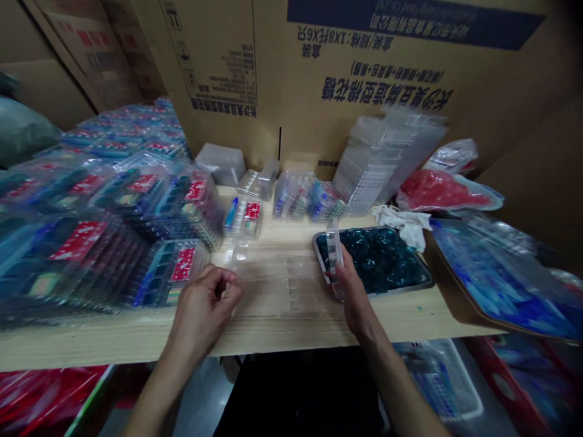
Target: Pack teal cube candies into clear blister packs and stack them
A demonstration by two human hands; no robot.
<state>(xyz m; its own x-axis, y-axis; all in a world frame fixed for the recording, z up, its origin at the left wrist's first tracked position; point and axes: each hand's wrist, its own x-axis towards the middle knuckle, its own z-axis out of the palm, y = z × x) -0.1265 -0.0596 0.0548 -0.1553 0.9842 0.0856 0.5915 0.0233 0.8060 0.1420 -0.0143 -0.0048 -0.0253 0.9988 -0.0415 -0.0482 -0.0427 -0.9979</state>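
Note:
My right hand (350, 285) grips a narrow clear plastic strip with compartments (334, 249), held upright at the left edge of a grey tray (428, 284) of dark teal pieces. Left of it, my left hand (207, 303) is closed, fingertips pressed together; whatever lies between them is too small to make out. Between my hands a clear, open plastic case (291, 288) lies on the wooden table (282, 337). Beside my left hand sits a filled case (170, 273) with a red card.
Stacked filled cases (82, 255) cover the left side. Behind stand clear empty trays (373, 158) and a large carton (291, 73). On the right are a bag of red pieces (439, 189), a white cloth (403, 223) and a carton of blue items (505, 273).

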